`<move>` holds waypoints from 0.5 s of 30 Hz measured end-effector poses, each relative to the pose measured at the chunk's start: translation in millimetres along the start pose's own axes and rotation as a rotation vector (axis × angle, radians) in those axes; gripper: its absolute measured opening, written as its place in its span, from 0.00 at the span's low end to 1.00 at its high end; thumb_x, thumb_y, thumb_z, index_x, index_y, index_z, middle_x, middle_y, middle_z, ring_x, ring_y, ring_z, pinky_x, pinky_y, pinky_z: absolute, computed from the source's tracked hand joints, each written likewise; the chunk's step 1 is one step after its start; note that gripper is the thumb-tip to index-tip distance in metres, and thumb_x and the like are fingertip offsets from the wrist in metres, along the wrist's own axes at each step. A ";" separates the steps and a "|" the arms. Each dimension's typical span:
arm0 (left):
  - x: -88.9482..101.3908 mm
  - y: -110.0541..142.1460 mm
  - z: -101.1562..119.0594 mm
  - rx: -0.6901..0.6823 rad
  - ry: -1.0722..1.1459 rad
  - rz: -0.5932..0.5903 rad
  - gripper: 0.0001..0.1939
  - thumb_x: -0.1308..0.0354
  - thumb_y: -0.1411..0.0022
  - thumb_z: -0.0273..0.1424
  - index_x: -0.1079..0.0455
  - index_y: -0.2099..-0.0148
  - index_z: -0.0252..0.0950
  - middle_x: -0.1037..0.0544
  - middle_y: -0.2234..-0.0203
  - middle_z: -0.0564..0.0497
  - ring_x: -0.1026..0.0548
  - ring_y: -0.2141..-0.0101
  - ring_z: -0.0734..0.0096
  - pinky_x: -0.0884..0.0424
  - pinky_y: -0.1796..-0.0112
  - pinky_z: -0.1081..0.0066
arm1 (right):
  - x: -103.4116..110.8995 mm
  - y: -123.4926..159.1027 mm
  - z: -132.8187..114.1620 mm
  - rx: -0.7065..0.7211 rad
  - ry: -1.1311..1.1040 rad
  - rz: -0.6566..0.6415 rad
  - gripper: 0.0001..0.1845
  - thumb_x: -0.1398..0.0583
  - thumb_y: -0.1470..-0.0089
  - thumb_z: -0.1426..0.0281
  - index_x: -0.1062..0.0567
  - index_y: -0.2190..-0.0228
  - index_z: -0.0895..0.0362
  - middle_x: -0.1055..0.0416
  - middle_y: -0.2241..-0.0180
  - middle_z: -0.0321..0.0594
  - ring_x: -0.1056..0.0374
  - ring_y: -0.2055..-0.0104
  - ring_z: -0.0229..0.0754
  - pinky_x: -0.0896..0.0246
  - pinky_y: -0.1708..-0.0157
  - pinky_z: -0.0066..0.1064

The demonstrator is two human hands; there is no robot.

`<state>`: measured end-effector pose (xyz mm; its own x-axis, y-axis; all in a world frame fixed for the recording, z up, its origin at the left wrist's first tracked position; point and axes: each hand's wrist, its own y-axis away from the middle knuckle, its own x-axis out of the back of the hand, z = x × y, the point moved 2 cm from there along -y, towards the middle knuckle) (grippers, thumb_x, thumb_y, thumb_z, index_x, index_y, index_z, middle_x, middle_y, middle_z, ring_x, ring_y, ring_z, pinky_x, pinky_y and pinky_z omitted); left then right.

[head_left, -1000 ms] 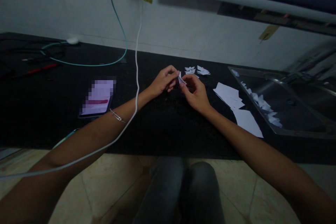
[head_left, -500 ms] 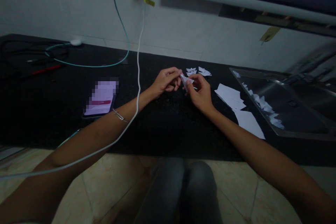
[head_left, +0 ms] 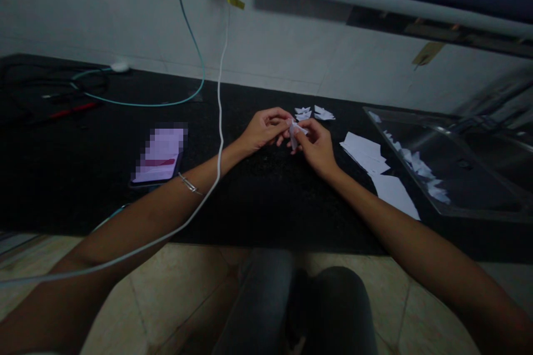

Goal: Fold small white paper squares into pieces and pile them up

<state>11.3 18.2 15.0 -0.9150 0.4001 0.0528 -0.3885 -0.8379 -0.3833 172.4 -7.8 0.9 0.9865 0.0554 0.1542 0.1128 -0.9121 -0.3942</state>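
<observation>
While pinching the folded paper [head_left: 293,140] over the surface [head_left: 250,199], holds the left hand [head_left: 266,130] and the right hand [head_left: 320,144] nearly tip to tip. Has the left hand clamped by thumb and forefinger on the upper left end of the paper; has the right hand clamped on the right part, thumb facing the camera. Just beyond both hands, note the small folded pieces [head_left: 303,115], set in two groups. Near the right forearm [head_left: 387,219], note the paper sheets [head_left: 363,150], partly overlapping. Farther right, locate the sink [head_left: 478,183], with a row of folded shapes [head_left: 418,165] along the left rim. To the left, locate the phone [head_left: 160,151], lying with the screen lit. Wears a bracelet [head_left: 189,184] on the left forearm [head_left: 166,208]. Trace the white cable [head_left: 220,113] downward across the same forearm. At back left, note the teal cable [head_left: 137,104], curving over the surface.
</observation>
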 end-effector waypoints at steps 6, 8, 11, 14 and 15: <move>0.2 -0.9 -0.3 0.003 -0.006 0.039 0.07 0.38 0.34 0.34 0.30 0.61 0.36 0.27 0.79 0.55 0.32 0.83 0.82 0.41 0.81 0.77 | 4.3 3.9 -8.8 0.097 0.092 0.054 0.18 0.35 0.43 0.52 0.29 0.56 0.47 0.25 0.56 0.39 0.27 0.68 0.39 0.29 0.75 0.32; 0.2 -1.3 0.5 0.007 -0.017 0.057 0.08 0.38 0.34 0.34 0.30 0.61 0.35 0.27 0.79 0.55 0.33 0.83 0.82 0.41 0.81 0.77 | 5.8 5.5 -12.4 0.164 0.156 0.048 0.17 0.36 0.42 0.53 0.28 0.55 0.46 0.26 0.53 0.40 0.27 0.66 0.41 0.29 0.74 0.33; 0.4 -1.7 0.8 -0.002 -0.020 0.061 0.08 0.37 0.35 0.35 0.29 0.61 0.35 0.26 0.79 0.55 0.32 0.83 0.82 0.40 0.81 0.78 | 6.1 6.9 -13.2 0.197 0.203 0.004 0.16 0.38 0.39 0.53 0.27 0.54 0.47 0.25 0.55 0.40 0.28 0.70 0.41 0.30 0.74 0.35; 0.9 -1.5 -0.7 -0.003 -0.034 0.051 0.10 0.37 0.35 0.37 0.28 0.60 0.34 0.26 0.79 0.54 0.32 0.83 0.81 0.41 0.82 0.78 | 5.9 6.4 -10.6 0.188 0.212 -0.004 0.17 0.37 0.39 0.52 0.26 0.54 0.47 0.25 0.56 0.40 0.28 0.72 0.40 0.32 0.75 0.35; 1.0 -1.1 -1.5 0.000 -0.042 0.048 0.11 0.36 0.35 0.38 0.27 0.60 0.34 0.25 0.78 0.54 0.31 0.83 0.81 0.42 0.82 0.78 | 5.9 5.9 -9.7 0.187 0.210 0.000 0.17 0.37 0.40 0.52 0.26 0.55 0.48 0.24 0.57 0.40 0.28 0.72 0.39 0.33 0.76 0.35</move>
<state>11.0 20.1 14.1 -0.9362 0.3439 0.0729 -0.3443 -0.8556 -0.3865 177.7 -16.8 8.3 0.9424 -0.0483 0.3310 0.1517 -0.8202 -0.5517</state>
